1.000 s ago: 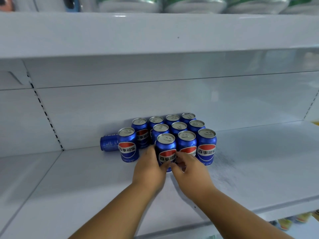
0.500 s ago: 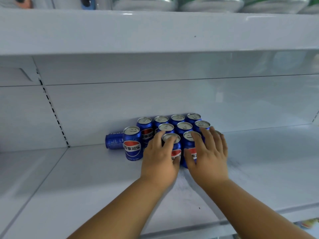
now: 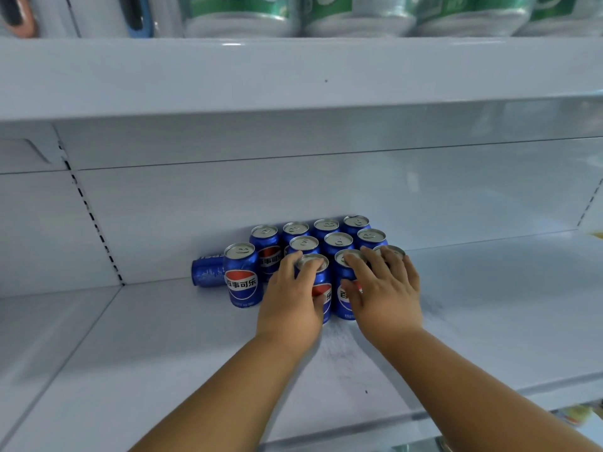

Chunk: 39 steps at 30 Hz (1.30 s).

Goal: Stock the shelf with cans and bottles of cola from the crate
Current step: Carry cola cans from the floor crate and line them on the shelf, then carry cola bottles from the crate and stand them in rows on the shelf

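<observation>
With the left hand clamped round a front cola can and the right hand's fingers spread flat over neighbouring tops, a hard shove could topple the packed cans onto the shelf.

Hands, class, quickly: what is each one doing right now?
Left hand: grips a front-row cola can.
Right hand: open, fingers resting on can tops.

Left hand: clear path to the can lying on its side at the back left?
Probably not directly. The tipped can lies behind the upright front-left can, against the back wall. The left hand is on another can; it would have to go round to the open left side.
</observation>
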{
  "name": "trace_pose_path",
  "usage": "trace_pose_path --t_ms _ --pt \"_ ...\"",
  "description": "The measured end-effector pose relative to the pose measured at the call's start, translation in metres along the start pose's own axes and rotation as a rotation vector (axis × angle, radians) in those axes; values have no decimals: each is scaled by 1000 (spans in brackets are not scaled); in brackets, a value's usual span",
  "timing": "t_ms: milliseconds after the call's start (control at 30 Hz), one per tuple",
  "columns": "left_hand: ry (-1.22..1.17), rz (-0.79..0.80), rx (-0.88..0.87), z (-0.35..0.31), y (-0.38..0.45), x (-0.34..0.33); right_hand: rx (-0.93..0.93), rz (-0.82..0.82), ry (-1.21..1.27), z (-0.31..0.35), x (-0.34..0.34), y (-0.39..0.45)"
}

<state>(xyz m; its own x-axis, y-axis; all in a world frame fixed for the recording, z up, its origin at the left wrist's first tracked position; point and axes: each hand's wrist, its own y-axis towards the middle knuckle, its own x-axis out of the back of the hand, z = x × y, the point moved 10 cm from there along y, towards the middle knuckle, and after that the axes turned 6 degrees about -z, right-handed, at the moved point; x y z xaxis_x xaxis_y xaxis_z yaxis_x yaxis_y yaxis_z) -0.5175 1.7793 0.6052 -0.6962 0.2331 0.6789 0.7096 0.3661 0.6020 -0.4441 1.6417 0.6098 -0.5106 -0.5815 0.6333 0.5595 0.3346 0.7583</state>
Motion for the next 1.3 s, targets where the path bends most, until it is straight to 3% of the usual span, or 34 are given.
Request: trace_pose_path --t_ms 167,300,467,600,867,1300 --pt "37 -2 5 -2 -1 -1 -23 112 0 -3 -7 -1" --pt "106 -96 -70 -18 -7 5 -61 184 45 -2 -4 -3" --pt "13 -238 -192 -70 -13 23 -110 116 151 -6 34 -3" --pt "-155 -174 -237 -125 -16 22 -205 73 234 -42 85 -11" --pt "-392 -25 -346 -280 -52 -14 -450 10 236 -176 210 -75" --pt "-715 303 -535 -597 -192 -127 -785 -144 -39 -404 442 -245"
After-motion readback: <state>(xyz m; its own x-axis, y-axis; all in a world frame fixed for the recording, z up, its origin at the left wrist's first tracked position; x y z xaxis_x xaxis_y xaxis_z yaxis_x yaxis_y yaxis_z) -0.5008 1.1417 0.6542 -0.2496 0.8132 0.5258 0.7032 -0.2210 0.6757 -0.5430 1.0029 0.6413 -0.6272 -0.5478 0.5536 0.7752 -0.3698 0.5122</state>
